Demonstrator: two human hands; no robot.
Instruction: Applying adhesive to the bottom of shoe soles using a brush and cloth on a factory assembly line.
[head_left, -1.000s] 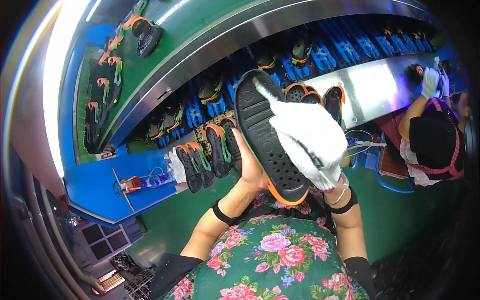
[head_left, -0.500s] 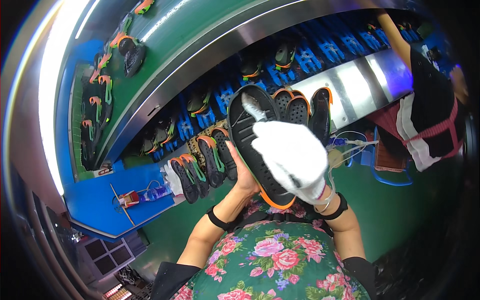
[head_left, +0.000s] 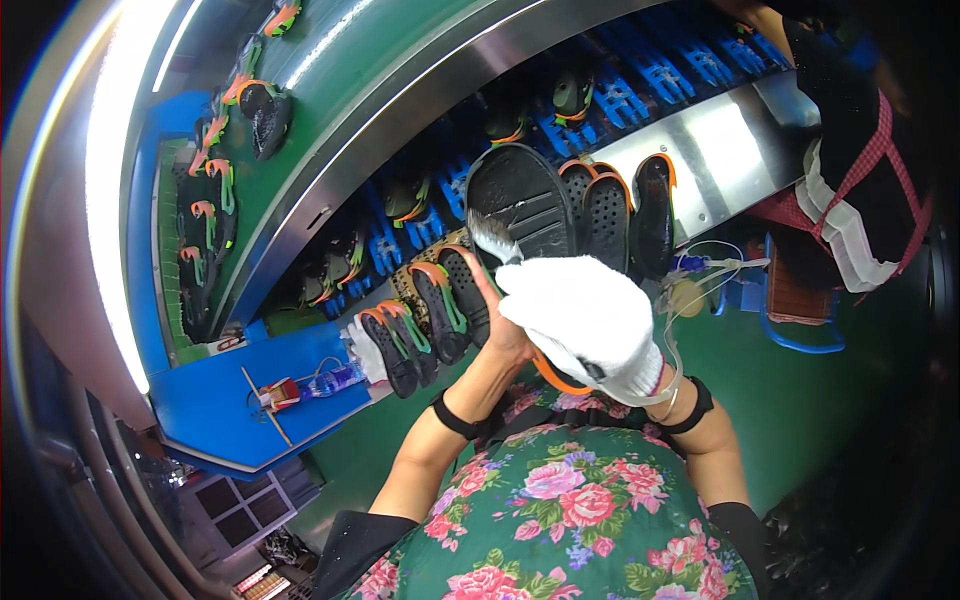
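My left hand [head_left: 508,335], bare, is closed round the left side of a black shoe sole [head_left: 520,185] with an orange heel rim, held tilted in front of my body. My right hand [head_left: 585,315], in a white knitted glove, grips a brush [head_left: 492,238] whose pale bristles press on the left edge of the sole's front part. Wet streaks shine on the sole there. The glove hides the brush handle and most of the sole's heel half. A clear tube [head_left: 672,350] runs by my right wrist.
Several similar soles [head_left: 437,312] lean in a row at left, and more [head_left: 606,215] stand behind the held one. Beyond runs a line of blue holders [head_left: 622,103] under a metal-edged green hood. A co-worker [head_left: 850,150] is at right, near a stool [head_left: 800,300]. A bottle [head_left: 335,381] lies on a blue table [head_left: 215,425].
The brush has moved from the sole's toe down to its left edge. The sole has shifted slightly up and right, and the co-worker's arm has drawn partly out of view.
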